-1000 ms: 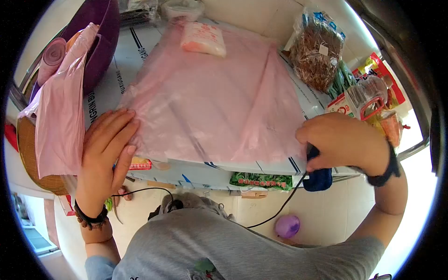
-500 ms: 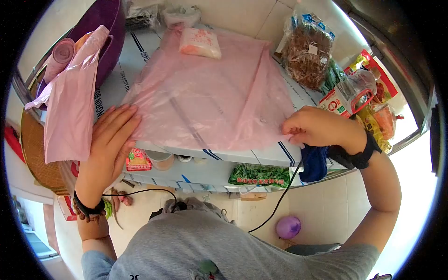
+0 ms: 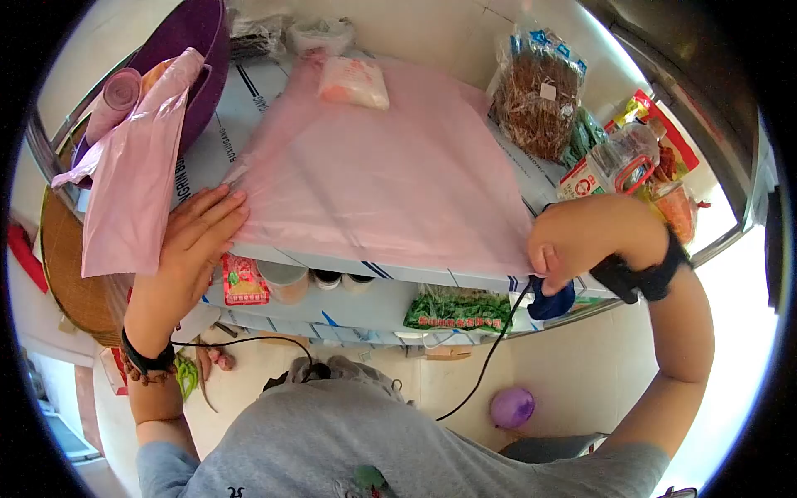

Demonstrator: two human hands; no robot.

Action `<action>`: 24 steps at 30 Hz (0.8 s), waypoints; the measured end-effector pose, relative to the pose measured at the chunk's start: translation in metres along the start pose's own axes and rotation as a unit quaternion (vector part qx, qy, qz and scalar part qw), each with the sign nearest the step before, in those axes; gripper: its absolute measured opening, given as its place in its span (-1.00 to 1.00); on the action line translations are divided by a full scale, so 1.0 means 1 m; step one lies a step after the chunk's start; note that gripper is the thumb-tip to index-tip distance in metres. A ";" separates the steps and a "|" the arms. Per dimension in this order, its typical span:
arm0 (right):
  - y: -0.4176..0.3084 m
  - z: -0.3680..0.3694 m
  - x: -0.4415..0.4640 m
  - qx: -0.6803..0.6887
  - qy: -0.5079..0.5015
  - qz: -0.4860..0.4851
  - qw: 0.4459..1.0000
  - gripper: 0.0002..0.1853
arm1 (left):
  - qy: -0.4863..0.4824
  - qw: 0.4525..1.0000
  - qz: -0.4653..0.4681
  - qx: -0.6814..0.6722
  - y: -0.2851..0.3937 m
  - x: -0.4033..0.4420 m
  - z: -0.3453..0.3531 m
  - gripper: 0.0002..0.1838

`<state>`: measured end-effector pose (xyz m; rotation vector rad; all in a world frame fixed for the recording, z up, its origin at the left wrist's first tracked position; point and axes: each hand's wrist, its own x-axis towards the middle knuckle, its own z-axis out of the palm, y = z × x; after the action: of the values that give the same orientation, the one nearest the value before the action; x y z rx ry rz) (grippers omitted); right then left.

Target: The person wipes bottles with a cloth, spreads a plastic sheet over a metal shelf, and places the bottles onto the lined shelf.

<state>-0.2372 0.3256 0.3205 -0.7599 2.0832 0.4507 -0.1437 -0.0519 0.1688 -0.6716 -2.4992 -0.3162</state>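
A thin, see-through pink plastic sheet [image 3: 382, 174], perhaps a flattened bag, is spread over the counter. My left hand [image 3: 195, 241] lies flat with fingers stretched out, pressing the sheet's near left corner. At the near right corner, my right hand [image 3: 573, 241] is closed in a pinch on the sheet's edge, by the counter's front edge. A white packet with reddish print [image 3: 354, 81] rests on the far part of the sheet. Beside my left hand hangs a folded pink plastic piece [image 3: 129, 216], below a pink roll [image 3: 116, 95].
The purple basin [image 3: 203, 50] stands at the back left. Along the right are a bag of brown dried food [image 3: 540, 100], a clear jug with a red handle [image 3: 627, 158] and food packets. A lower shelf holds a green packet [image 3: 457, 309]. A black cable crosses my front.
My right hand has moved right and slightly toward me, drawing the sheet's corner out. The folds on the right side have flattened. My left hand stays at its corner.
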 end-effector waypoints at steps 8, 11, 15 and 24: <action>0.083 -0.128 0.036 0.137 0.338 0.068 0.929 -0.63 | 0.019 1.000 0.002 0.011 0.010 -0.001 0.003 -0.55; 0.126 -0.143 0.099 0.116 0.368 0.157 0.909 -0.46 | 0.023 1.000 0.008 0.014 0.011 -0.008 0.006 -0.52; 0.167 -0.141 0.160 0.086 0.329 0.198 0.919 -0.46 | 0.054 0.998 0.010 0.019 0.008 -0.013 0.005 -0.53; 0.175 -0.153 0.190 0.078 0.293 0.254 0.918 -0.75 | 0.068 0.998 0.002 0.010 0.006 -0.019 0.008 -0.53</action>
<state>-0.5302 0.3040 0.2596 -0.2532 2.8597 0.3489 -0.1298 -0.0514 0.1518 -0.6258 -2.3675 -0.3242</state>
